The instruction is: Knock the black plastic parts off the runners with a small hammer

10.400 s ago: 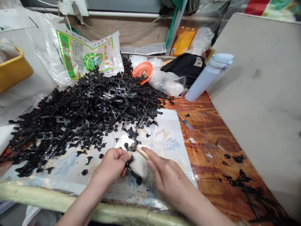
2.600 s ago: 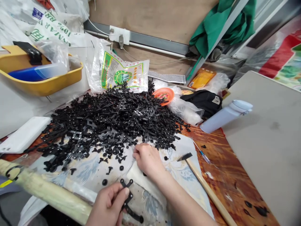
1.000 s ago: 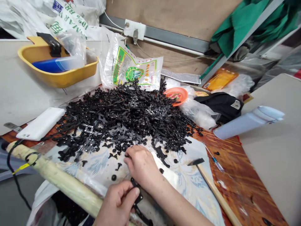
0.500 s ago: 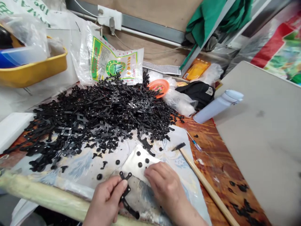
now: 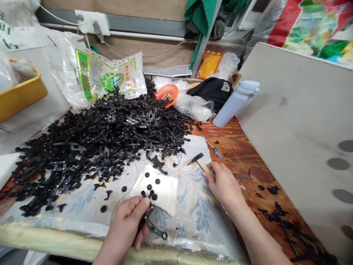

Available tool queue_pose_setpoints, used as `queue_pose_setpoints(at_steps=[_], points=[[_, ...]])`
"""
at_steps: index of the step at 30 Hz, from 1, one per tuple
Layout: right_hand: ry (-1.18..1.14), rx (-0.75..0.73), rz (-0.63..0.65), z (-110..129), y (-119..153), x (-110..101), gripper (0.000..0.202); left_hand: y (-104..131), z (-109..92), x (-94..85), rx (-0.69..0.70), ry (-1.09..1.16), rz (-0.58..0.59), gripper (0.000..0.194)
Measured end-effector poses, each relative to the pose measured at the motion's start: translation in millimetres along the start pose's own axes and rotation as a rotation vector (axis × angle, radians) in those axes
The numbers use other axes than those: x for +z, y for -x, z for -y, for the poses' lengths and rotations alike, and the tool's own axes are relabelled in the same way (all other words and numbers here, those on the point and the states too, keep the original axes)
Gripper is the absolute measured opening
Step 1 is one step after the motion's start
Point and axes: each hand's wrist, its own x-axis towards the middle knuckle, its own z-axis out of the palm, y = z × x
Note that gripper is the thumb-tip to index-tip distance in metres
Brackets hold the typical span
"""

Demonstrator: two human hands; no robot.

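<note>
My left hand (image 5: 125,222) pinches a black jointed plastic linkage (image 5: 157,229) between thumb and fingers, over the near edge of a white pad (image 5: 168,189). Several small round black caps (image 5: 157,181) lie on that pad; the nearest one is right beside the linkage's upper end. To the right, my right hand (image 5: 226,186) is closed around the wooden handle of a hammer (image 5: 197,158), close behind its dark head. The hammer's head rests low over the patterned cloth (image 5: 201,217). Most of the handle is hidden by my hand and forearm.
A big pile of black linkages (image 5: 118,125) covers the table's back left. A screwdriver (image 5: 216,150), a pale blue bottle (image 5: 235,105) and an orange dish (image 5: 167,95) stand or lie behind. Loose black parts (image 5: 275,213) lie at right, beside a grey panel (image 5: 298,121).
My right hand has left the white pad and moved right onto the hammer handle. Another round cap now shows on the pad. My left hand still holds the linkage; the view has turned right.
</note>
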Motion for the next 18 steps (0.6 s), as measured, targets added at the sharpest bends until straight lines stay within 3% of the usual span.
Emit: queue_pose_setpoints(at_steps=[5, 10, 18], points=[[-0.071, -0.010, 0.002, 18.4, 15.1, -20.5, 0.019, 3.6, -1.9, 2.8, -0.033, -0.006, -0.043, 0.039], [-0.354, -0.166, 0.143, 34.7, 47.2, -52.3, 0.026, 7.4, -5.2, 2.6, -0.043, -0.052, -0.036, 0.040], [-0.336, -0.228, 0.152, 35.3, 70.4, -41.1, 0.028, 3.9, -4.9, 4.1, -0.020, -0.164, -0.038, 0.040]])
